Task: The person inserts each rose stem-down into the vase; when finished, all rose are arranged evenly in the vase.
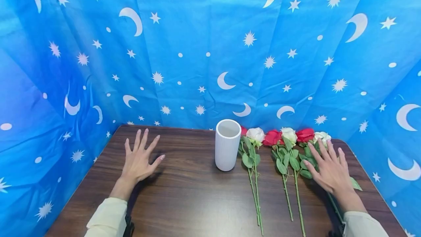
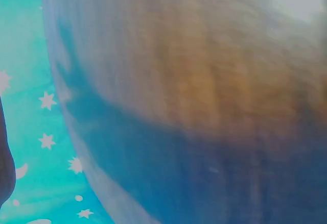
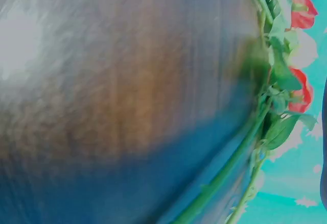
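My left hand (image 1: 139, 160) is held over the left side of the table with its fingers spread, holding nothing. Fingers splayed as well, my right hand (image 1: 330, 171) overlaps the leaves and stems of the rightmost roses in the head view. A white ribbed vase (image 1: 227, 149) stands upright between the hands. To its right, red roses (image 1: 305, 135) and white roses (image 1: 255, 134) lie in a row, blooms at the back and stems toward me. The right wrist view shows a green stem (image 3: 225, 168) and leaves (image 3: 282, 132) along its right side.
The dark wood-grain table (image 1: 184, 196) has rounded back corners. Behind and beside it hangs a blue cloth (image 1: 184, 68) printed with white moons and stars. Mostly blurred table surface (image 2: 179, 71) and a hand's shadow fill the left wrist view.
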